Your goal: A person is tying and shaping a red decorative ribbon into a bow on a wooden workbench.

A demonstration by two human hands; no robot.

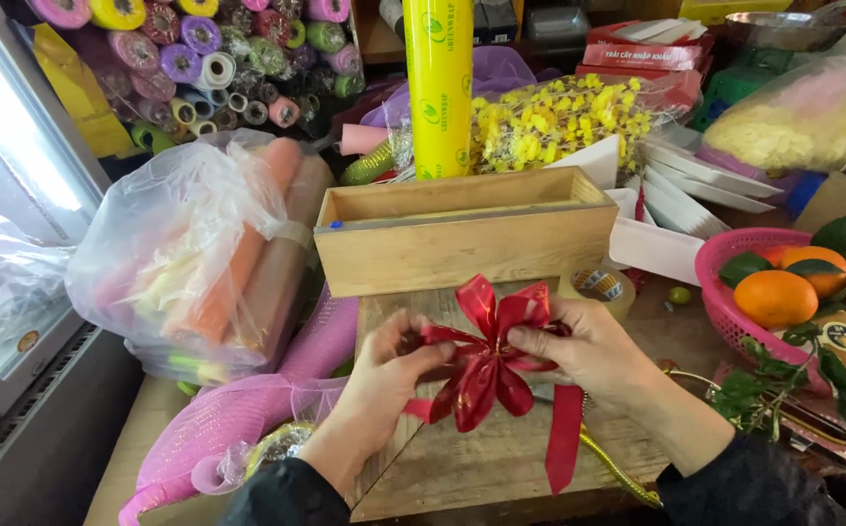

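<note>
Red satin ribbon bow with gold edging [487, 362], pinched from both sides above a pale wooden board [481, 458]. Left hand [384, 382] closed on the bow's left loops, thumb and fingertips pressed together over the ribbon. Right hand [593, 351] clamped at the knot, forefinger and thumb squeezing the centre, remaining fingers curled behind. One long ribbon tail hanging down just below the right fingers, past the wrist. Black sleeves at both wrists.

Directly beyond the fingertips: open rectangular box of unpainted wood [462, 232], empty side up, just past the bow's top loops. Further beyond, upright yellow roll of plastic wrap [440, 83] and a bunch of small yellow flowers in clear film [559, 117]. Out past the left knuckles: clear plastic bag stuffed with orange and cream paper rolls [199, 263], pink mesh netting [248, 409] beneath it. Off to the right of the right hand: pink plastic basket [725, 302] holding oranges with green leaves [775, 297], leafy green sprig [783, 375] near the wrist. Small tape roll [598, 284] just above the right knuckles.
</note>
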